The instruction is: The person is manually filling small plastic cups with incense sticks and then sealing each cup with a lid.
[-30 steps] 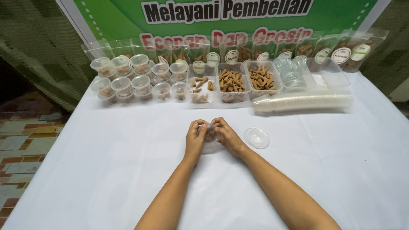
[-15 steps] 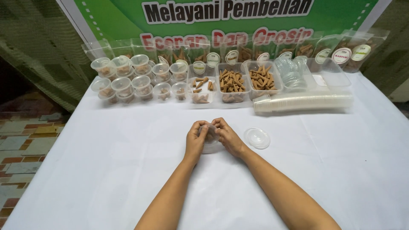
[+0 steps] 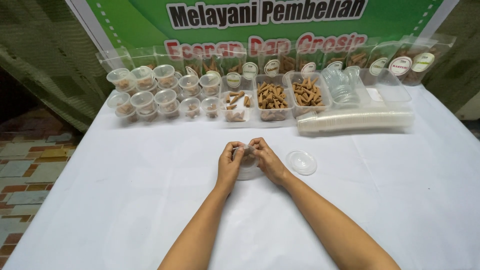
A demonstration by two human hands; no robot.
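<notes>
**Both hands closed on a small clear cup at mid-table**

At centre frame, on the white tablecloth [image 3: 125,200], the left hand [image 3: 229,167] and right hand [image 3: 269,162] meet around a small clear plastic cup [image 3: 248,170]. Fingers of both hands curl inward with the tips pressed together over the cup's top; brown content shows faintly between them, and whether the tips also pinch something small cannot be told. The cup's base rests on the cloth.

Just right of the right hand lies a round clear lid [image 3: 301,162], flat and apart from the hand. Along the upper part of the frame stand filled lidded cups [image 3: 150,97] at left, open trays of brown cones [image 3: 272,97] at centre, and a lying stack of empty cups [image 3: 355,121] at right, all before a green banner [image 3: 140,20].
</notes>
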